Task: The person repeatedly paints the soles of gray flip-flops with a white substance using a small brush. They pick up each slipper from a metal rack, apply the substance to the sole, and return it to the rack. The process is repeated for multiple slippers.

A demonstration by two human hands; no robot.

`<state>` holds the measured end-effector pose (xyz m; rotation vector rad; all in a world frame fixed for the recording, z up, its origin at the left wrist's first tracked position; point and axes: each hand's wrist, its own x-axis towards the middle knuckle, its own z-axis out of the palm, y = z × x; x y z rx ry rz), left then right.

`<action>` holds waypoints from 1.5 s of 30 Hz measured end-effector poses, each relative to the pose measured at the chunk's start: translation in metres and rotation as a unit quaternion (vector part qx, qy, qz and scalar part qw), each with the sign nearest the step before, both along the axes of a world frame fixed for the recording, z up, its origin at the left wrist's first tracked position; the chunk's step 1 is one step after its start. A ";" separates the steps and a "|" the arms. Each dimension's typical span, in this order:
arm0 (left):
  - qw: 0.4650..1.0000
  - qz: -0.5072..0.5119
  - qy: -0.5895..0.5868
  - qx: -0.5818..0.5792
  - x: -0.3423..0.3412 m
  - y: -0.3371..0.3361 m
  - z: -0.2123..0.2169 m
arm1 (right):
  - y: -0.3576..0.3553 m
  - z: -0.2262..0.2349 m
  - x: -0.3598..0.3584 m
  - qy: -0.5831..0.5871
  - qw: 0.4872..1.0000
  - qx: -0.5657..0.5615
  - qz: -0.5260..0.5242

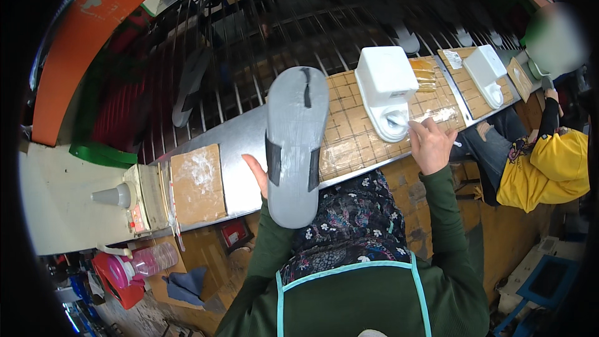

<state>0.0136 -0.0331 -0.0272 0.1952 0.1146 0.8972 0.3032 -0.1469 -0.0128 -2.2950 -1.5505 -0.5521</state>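
While your left hand grips the grey sandal sole by its edge, fingers closed behind it, keep the sole steady and flat toward you. Your right hand is closed on a thin white brush, its tip in the white pot just right of the sole. I would load little glue and wipe off the excess. The sole stands above the metal bench, long axis almost upright, wide end away from you, strap side showing.
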 end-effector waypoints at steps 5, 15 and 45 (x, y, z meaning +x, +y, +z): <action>0.971 -0.080 -0.219 -0.052 -0.004 0.020 -0.034 | -0.002 0.003 -0.016 0.035 0.997 -0.046 -0.057; 0.873 -0.114 -0.314 -0.355 -0.019 0.042 -0.015 | 0.019 -0.038 -0.092 0.199 0.940 0.164 0.225; 0.750 0.421 0.431 0.271 -0.017 0.052 -0.015 | 0.031 -0.083 -0.102 0.111 0.955 0.200 0.188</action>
